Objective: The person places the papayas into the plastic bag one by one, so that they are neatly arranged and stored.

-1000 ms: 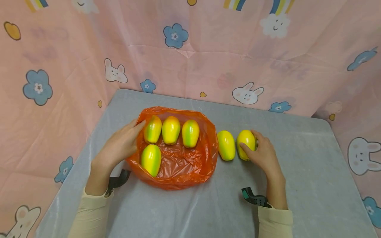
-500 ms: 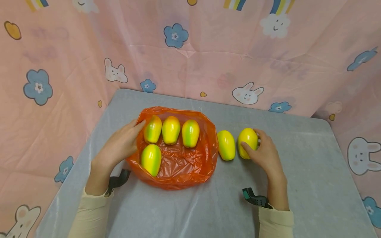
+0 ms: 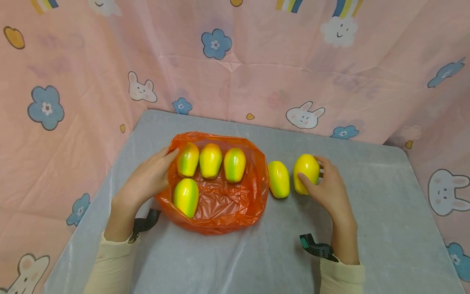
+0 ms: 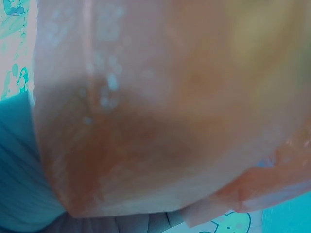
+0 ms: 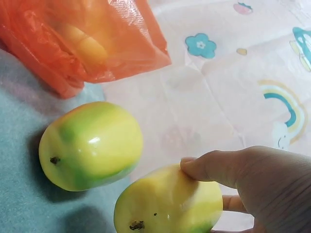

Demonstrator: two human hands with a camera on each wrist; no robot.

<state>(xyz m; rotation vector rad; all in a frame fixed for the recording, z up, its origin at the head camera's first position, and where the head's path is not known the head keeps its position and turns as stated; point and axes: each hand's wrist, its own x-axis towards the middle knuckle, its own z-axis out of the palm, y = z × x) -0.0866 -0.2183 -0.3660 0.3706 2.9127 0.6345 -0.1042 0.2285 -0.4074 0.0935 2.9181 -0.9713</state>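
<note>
In the head view, an orange plastic bag point(image 3: 227, 208) stands wide open on the table. My left hand point(image 3: 148, 175) holds its left rim, thumb over the edge; the bag film hides most of that hand in the left wrist view. Several yellow-green papayas lie inside, three in a back row and one papaya point(image 3: 186, 197) at front left. Just outside the bag's right side lies another papaya point(image 3: 279, 179). Beside that one, my right hand point(image 3: 330, 185) grips a papaya point(image 5: 167, 204) between thumb and fingers, slightly raised off the table.
A grey table point(image 3: 235, 265) carries everything. Behind it and at the sides hangs a pink printed cloth point(image 3: 249, 53). Black wrist mounts point(image 3: 317, 247) sit on both forearms.
My right hand has lifted its papaya a little and moved it slightly right, away from the neighbouring papaya. The left hand and the bag have stayed put.
</note>
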